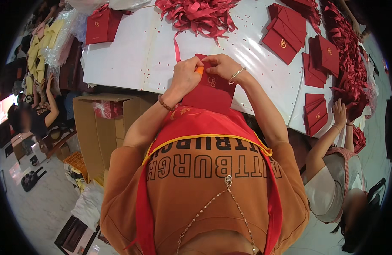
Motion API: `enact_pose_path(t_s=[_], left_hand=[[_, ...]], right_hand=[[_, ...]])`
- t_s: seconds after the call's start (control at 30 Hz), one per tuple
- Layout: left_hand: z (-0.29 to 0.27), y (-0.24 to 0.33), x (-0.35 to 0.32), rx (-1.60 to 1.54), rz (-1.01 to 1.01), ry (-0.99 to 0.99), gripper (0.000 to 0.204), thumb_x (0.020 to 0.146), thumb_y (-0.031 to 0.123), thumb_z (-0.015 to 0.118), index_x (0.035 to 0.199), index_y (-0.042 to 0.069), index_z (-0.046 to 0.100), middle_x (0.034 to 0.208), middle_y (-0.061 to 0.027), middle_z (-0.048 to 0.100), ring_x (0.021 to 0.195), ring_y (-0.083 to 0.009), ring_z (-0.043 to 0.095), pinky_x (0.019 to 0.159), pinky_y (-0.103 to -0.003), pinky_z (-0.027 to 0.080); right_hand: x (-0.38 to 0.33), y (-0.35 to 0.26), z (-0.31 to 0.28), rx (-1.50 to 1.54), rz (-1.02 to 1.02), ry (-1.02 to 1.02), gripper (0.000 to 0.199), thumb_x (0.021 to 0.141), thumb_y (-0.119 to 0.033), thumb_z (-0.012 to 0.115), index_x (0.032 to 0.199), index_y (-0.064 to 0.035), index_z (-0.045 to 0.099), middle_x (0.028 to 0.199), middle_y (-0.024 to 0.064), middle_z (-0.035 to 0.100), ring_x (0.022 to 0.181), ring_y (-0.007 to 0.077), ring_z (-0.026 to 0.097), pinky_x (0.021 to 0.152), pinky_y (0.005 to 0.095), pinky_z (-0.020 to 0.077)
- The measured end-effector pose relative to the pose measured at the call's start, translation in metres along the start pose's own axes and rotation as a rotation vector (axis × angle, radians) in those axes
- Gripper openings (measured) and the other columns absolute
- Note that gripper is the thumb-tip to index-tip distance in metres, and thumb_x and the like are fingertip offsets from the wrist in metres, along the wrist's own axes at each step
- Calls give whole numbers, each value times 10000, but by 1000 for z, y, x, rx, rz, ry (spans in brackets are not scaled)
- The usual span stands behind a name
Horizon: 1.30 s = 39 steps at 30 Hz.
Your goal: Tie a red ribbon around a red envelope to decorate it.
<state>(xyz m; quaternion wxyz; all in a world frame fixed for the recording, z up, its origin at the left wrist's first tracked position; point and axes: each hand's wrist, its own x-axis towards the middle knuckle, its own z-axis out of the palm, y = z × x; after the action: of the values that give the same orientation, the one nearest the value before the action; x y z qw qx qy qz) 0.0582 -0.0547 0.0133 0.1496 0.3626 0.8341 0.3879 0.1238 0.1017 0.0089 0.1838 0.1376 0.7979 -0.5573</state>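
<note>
A dark red paper bag (213, 91) with a gold emblem lies at the table's near edge, against my apron. My left hand (186, 76) is closed at the bag's upper left, with an orange cover on one finger. A narrow red ribbon (177, 46) runs from this hand up the table toward a heap of ribbons. My right hand (225, 68) is closed at the bag's top edge, thumb and fingertips pinching there close to the left hand. What exactly lies between the fingertips is partly hidden.
A pile of red ribbons (198, 17) lies ahead on the white table (123, 63), scattered with red dots. Red bags (285, 36) are stacked right; another bag group (103, 26) stands left. A cardboard box (98, 131) is below left. A co-worker's hand (339, 112) works at right.
</note>
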Motion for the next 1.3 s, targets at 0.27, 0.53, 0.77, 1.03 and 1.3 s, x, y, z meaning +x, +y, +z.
enact_pose_path(t_s=[0.27,0.53,0.77,1.03,1.3], left_hand=[[9,1,7,34,111,37,100,723,61,568,817,28,570,639,-121,587,549,-243,563,510,-319,421],[-21,10,20,247,52,-134,177,715,174,649,849,87,572,823,-46,569,793,-219,530,667,-355,404],[-44,4,58,350,77,-612,221,804,296,544,865,101,629,1160,-18,525,1075,-216,431,897,-341,330],[-40,2,105,-23,-96,-1303,129,750,97,536,782,-8,603,821,1,564,736,-88,458,646,-230,370],[-26,-25,94,-383,-141,-1272,81,754,102,553,776,38,599,810,29,556,745,-68,461,678,-203,359]], right_hand=[[4,10,3,118,-80,-11,353,725,-110,613,1069,-36,574,1035,152,603,936,267,585,816,318,445],[-10,5,6,-50,-172,185,268,732,-178,616,957,-62,526,813,141,629,831,275,604,735,366,452],[-28,-8,17,-502,-287,437,213,725,-225,630,867,-109,522,699,59,628,667,263,598,593,369,406],[-31,-20,17,-486,-354,426,152,715,-215,645,822,-123,588,674,52,620,610,268,592,555,366,457],[-32,-16,12,-282,-310,375,139,728,-202,639,812,-113,574,647,55,618,577,240,597,532,331,445]])
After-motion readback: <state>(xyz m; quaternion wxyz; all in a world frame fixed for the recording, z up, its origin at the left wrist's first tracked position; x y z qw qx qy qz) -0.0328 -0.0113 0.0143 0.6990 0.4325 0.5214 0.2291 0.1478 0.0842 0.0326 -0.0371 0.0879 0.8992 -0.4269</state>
